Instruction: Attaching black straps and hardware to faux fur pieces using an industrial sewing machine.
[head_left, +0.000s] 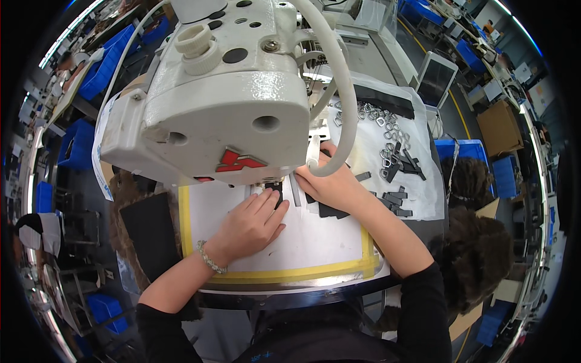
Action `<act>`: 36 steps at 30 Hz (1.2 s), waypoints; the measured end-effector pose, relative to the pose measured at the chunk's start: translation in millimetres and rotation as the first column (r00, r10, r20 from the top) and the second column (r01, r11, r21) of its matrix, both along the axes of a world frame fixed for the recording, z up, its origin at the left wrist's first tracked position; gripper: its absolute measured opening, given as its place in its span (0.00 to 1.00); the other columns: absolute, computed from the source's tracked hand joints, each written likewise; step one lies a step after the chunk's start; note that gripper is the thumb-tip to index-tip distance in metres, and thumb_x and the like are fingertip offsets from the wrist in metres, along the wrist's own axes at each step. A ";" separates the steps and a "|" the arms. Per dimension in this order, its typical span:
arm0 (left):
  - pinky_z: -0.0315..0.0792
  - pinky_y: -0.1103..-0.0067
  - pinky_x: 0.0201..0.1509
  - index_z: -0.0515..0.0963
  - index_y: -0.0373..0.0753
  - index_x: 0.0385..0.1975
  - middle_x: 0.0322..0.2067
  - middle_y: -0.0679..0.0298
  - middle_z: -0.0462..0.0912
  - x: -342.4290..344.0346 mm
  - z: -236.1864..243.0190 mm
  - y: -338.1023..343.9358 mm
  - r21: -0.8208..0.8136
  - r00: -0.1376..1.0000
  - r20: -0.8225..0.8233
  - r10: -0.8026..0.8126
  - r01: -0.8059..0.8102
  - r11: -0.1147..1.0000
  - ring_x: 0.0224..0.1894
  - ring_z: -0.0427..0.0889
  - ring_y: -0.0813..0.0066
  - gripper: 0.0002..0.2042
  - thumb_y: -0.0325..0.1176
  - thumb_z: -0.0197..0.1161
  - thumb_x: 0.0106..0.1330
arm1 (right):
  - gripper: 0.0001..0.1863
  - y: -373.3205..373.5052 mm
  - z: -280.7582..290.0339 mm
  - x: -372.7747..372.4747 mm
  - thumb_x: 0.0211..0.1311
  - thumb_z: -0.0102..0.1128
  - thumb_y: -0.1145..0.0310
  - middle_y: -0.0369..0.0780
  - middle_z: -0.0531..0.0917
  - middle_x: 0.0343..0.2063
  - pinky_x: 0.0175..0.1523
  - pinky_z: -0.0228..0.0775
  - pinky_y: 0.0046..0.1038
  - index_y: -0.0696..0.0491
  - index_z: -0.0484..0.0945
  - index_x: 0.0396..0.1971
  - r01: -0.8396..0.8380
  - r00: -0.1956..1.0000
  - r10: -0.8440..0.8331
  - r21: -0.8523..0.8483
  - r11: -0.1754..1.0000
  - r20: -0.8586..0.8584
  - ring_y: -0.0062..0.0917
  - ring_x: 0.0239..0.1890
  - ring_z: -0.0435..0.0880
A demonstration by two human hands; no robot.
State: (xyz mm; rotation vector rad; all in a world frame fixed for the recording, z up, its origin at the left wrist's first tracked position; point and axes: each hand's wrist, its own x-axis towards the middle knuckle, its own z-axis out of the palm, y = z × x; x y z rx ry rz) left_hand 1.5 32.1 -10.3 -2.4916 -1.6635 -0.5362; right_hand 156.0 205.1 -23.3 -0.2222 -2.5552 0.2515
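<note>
A large white sewing machine head (224, 121) fills the upper middle and hides the needle area. My left hand (253, 219) lies flat on the white work surface (266, 242), fingers stretched forward and together. Its fingertips rest on a small black strap piece (275, 196) at the machine's lower front edge. To the right, my right hand (330, 184) reaches in beside the machine head. A white hose and the machine cover part of its fingers, so what they hold is not visible. Black flat pieces (330, 210) lie under that hand, next to a thin grey strip (295, 190).
Metal rings (387, 127) and short black straps (396, 199) are scattered on a white sheet at right. Yellow tape (290, 273) borders the work surface. Black fabric (148, 233) hangs at left. Brown furry material (478, 254) and a blue bin (466, 148) stand at right.
</note>
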 end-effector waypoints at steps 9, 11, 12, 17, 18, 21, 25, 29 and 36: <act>0.75 0.69 0.51 0.77 0.33 0.46 0.45 0.48 0.79 5.0 0.9 -7.6 0.017 0.999 -0.033 -0.005 0.005 1.000 0.49 0.79 0.56 0.18 0.36 0.64 0.58 | 0.13 -0.7 1.3 -1.2 0.55 0.59 0.71 0.41 0.78 0.40 0.58 0.61 0.41 0.49 0.76 0.42 0.035 0.995 -0.033 -0.028 0.999 0.093 0.35 0.45 0.77; 0.74 0.69 0.52 0.77 0.32 0.46 0.44 0.47 0.79 5.3 2.3 -6.3 0.021 0.999 -0.050 0.005 -0.003 1.000 0.49 0.79 0.56 0.18 0.37 0.62 0.59 | 0.12 -0.5 1.4 -0.2 0.54 0.59 0.72 0.40 0.79 0.40 0.57 0.62 0.41 0.51 0.76 0.41 0.038 0.999 -0.037 -0.045 0.998 0.012 0.35 0.44 0.77; 0.73 0.69 0.54 0.76 0.32 0.47 0.45 0.47 0.79 4.8 2.0 -4.9 0.005 0.999 -0.042 0.009 -0.008 1.000 0.49 0.78 0.56 0.19 0.38 0.62 0.59 | 0.12 -0.1 1.1 0.1 0.54 0.59 0.72 0.40 0.79 0.40 0.57 0.62 0.41 0.51 0.76 0.41 0.032 0.999 -0.032 -0.045 0.998 0.013 0.35 0.44 0.77; 0.73 0.68 0.54 0.75 0.32 0.49 0.49 0.47 0.75 1.2 1.6 -1.1 -0.018 1.000 0.000 0.031 -0.031 0.999 0.51 0.76 0.53 0.22 0.37 0.65 0.57 | 0.11 -1.2 -1.2 0.5 0.52 0.61 0.74 0.39 0.80 0.39 0.57 0.62 0.42 0.52 0.78 0.37 0.038 0.999 -0.037 -0.022 0.999 0.035 0.33 0.45 0.78; 0.72 0.67 0.54 0.75 0.33 0.50 0.49 0.46 0.75 1.2 2.6 -0.8 -0.028 0.999 0.010 0.041 -0.041 0.999 0.52 0.76 0.52 0.22 0.38 0.65 0.57 | 0.11 -2.2 0.5 0.7 0.52 0.61 0.74 0.39 0.80 0.39 0.57 0.62 0.42 0.52 0.78 0.37 0.031 0.999 -0.030 -0.022 0.999 0.037 0.33 0.45 0.78; 0.72 0.66 0.55 0.74 0.33 0.50 0.50 0.46 0.75 1.6 1.0 -1.4 -0.038 0.998 0.017 0.057 -0.057 0.998 0.52 0.75 0.52 0.22 0.39 0.64 0.58 | 0.15 -3.6 6.2 1.5 0.53 0.61 0.71 0.35 0.81 0.36 0.56 0.61 0.34 0.51 0.79 0.43 0.018 1.000 -0.018 0.059 0.998 -0.005 0.27 0.46 0.77; 0.73 0.67 0.54 0.74 0.33 0.51 0.50 0.45 0.75 0.5 -4.2 -6.5 -0.050 0.998 0.024 0.059 -0.057 0.997 0.52 0.75 0.51 0.24 0.40 0.65 0.57 | 0.16 -1.7 5.0 1.3 0.53 0.62 0.70 0.34 0.81 0.36 0.56 0.61 0.34 0.49 0.79 0.45 -0.003 1.000 0.003 0.056 0.998 -0.006 0.26 0.45 0.77; 0.74 0.67 0.52 0.75 0.33 0.50 0.50 0.44 0.75 7.2 2.4 -14.8 -0.080 0.998 0.018 0.062 -0.060 0.995 0.51 0.76 0.51 0.25 0.42 0.66 0.56 | 0.14 -1.4 4.3 0.7 0.50 0.62 0.71 0.35 0.80 0.34 0.54 0.63 0.34 0.51 0.80 0.40 0.010 1.000 -0.010 0.045 0.999 0.000 0.27 0.43 0.78; 0.74 0.69 0.53 0.74 0.31 0.50 0.47 0.41 0.76 17.4 5.9 -33.7 -0.069 0.999 -0.041 0.009 -0.012 0.998 0.49 0.77 0.52 0.26 0.44 0.63 0.58 | 0.12 -7.3 5.2 -0.2 0.49 0.62 0.74 0.40 0.80 0.34 0.50 0.70 0.39 0.52 0.78 0.36 0.076 0.996 -0.078 0.032 0.997 0.054 0.42 0.40 0.76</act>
